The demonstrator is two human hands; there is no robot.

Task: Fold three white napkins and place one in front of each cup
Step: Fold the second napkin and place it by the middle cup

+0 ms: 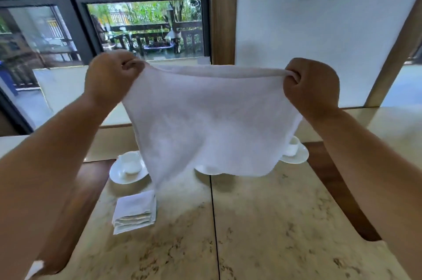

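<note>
I hold a white napkin (210, 124) spread out in the air above the table. My left hand (109, 79) pinches its upper left corner and my right hand (312, 88) pinches its upper right corner. A folded white napkin (135, 211) lies on the table in front of the left cup (131, 162), which stands on a saucer (118, 176). The right cup (293, 146) on its saucer (299, 157) shows partly past the napkin's edge. A middle saucer (206, 170) peeks out under the hanging cloth; whatever stands on it is hidden.
The marble table top (274, 222) has a dark seam down its middle and a dark wooden border (338, 190) on the right. A window (146, 28) and a white wall (319, 40) stand behind the table.
</note>
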